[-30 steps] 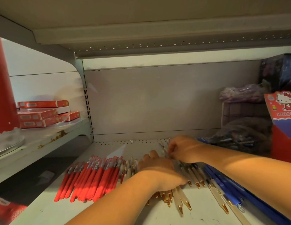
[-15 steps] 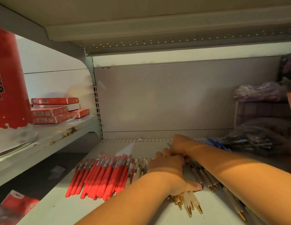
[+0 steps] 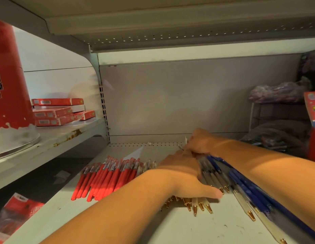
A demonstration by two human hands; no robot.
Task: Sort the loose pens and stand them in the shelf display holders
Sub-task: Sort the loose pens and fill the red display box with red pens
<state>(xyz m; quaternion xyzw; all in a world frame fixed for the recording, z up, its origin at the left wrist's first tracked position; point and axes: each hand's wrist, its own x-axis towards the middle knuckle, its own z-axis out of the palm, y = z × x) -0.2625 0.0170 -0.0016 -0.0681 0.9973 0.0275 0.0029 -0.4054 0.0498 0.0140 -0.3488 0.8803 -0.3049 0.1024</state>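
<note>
Left hand (image 3: 184,176) lies flat, fingers straight, pressing the clear gold-tipped pens (image 3: 214,180) mid-shelf (image 3: 188,226). Right hand (image 3: 200,143) is near the back edge, fingers curled round their far ends. Red pens (image 3: 107,176) are fanned toward the left edge; blue pens (image 3: 244,184) run to the front-right corner. Best to level the tips and grip the whole bundle, leaving the blues behind. No display holder in view. Plastic bag (image 3: 269,138) in the back-right corner seems to hold blue pens.

A shop, the stationery aisle by the look of it: metal store shelf (image 3: 153,226) with slotted uprights (image 3: 104,110), identical red pens (image 3: 107,176) and blue pens (image 3: 250,189) in bulk, stacked red boxes (image 3: 56,111), bagged stock (image 3: 276,92).
</note>
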